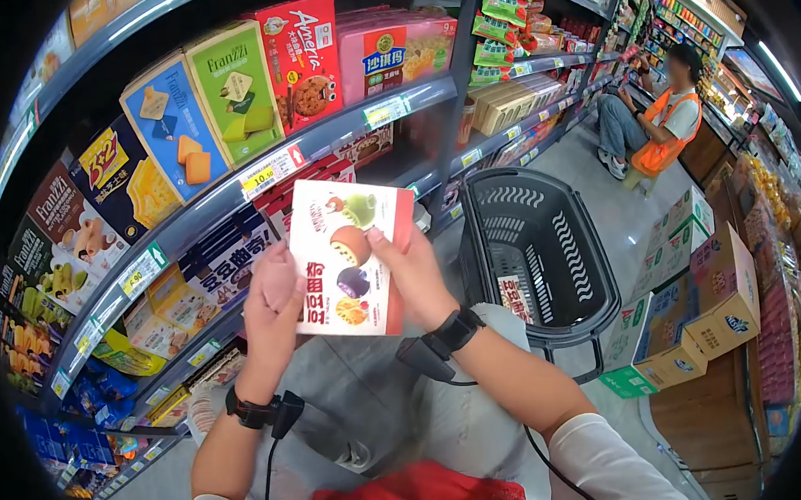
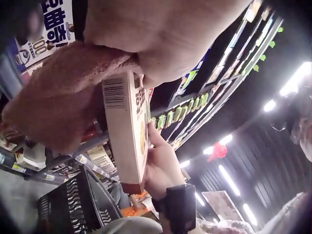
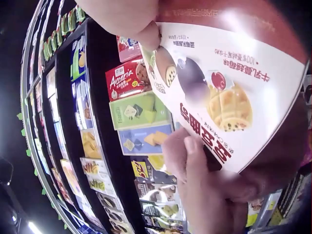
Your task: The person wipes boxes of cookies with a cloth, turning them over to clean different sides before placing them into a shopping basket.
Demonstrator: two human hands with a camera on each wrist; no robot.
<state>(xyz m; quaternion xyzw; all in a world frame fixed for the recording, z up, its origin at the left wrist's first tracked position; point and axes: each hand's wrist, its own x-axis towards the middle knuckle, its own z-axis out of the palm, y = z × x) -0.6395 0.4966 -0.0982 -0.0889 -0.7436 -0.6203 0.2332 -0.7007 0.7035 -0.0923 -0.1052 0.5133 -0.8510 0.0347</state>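
A flat white cookie box (image 1: pixel 341 256) with a red side band is held up before the shelves, its printed face with colourful fruit and cookie pictures toward the head camera. My right hand (image 1: pixel 415 273) grips its right side, thumb on the front and the other fingers hidden behind. Along its left edge is my left hand (image 1: pixel 274 298), partly tucked behind the box in the right wrist view; how far those fingers curl round it I cannot tell. In the left wrist view the narrow side of the cookie box (image 2: pixel 122 126) shows a barcode.
Shelves hold boxed biscuits, among them a red Ameria box (image 1: pixel 295 59) and a green Franzzi box (image 1: pixel 234 92). A black shopping basket (image 1: pixel 545 249) stands on the floor at right, a small package inside. Cartons (image 1: pixel 688 297) are stacked beyond it. A person in an orange vest (image 1: pixel 674 128) sits farther back.
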